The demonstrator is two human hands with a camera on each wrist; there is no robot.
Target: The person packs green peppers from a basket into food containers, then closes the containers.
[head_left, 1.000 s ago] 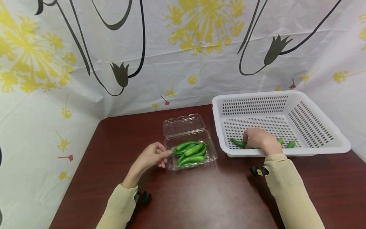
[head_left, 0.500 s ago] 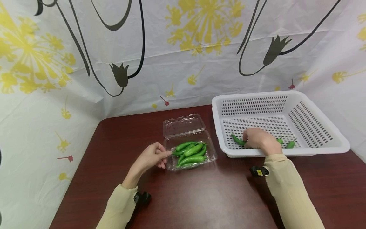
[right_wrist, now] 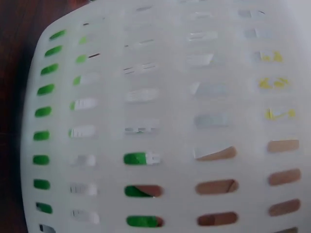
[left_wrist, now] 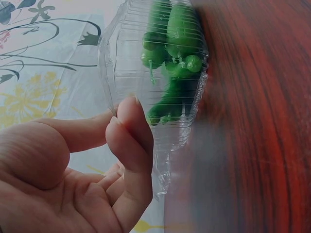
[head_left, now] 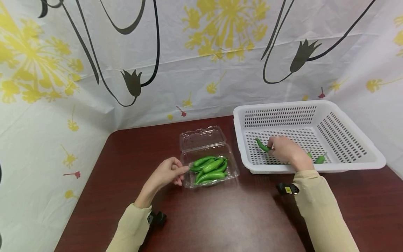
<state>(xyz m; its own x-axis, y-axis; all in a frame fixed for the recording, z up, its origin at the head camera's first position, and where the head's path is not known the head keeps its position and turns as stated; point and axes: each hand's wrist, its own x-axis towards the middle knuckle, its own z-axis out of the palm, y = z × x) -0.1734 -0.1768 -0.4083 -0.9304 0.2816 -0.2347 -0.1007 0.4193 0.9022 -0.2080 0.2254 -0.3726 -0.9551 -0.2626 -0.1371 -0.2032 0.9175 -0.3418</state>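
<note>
With thumb and fingertips my left hand (head_left: pixel 167 171) pinches the left rim of a clear plastic clamshell box (head_left: pixel 233 167), whose lid (head_left: pixel 203 138) is folded back. Several green chili peppers (head_left: pixel 211 166) lie in the box. In the left wrist view, stem ends of peppers (left_wrist: pixel 182 36) show through its ribbed wall. Inside the white basket, my right hand (head_left: pixel 287 150) grips a green chili pepper (head_left: pixel 262 145), its far end sticking out to the left. The right wrist view faces the slotted basket wall (right_wrist: pixel 170 111); slivers of green and of the hand show through.
The white basket (head_left: pixel 352 165) stands on the right of the dark red table (head_left: pixel 239 217). More green peppers (head_left: pixel 320 159) lie near its front wall. A patterned white sheet (head_left: pixel 201 84) hangs behind and beside the table.
My right hand has risen slightly and shifted back inside the basket, and the chili pepper in it has tilted up with it. The left hand and the box have stayed in place.
</note>
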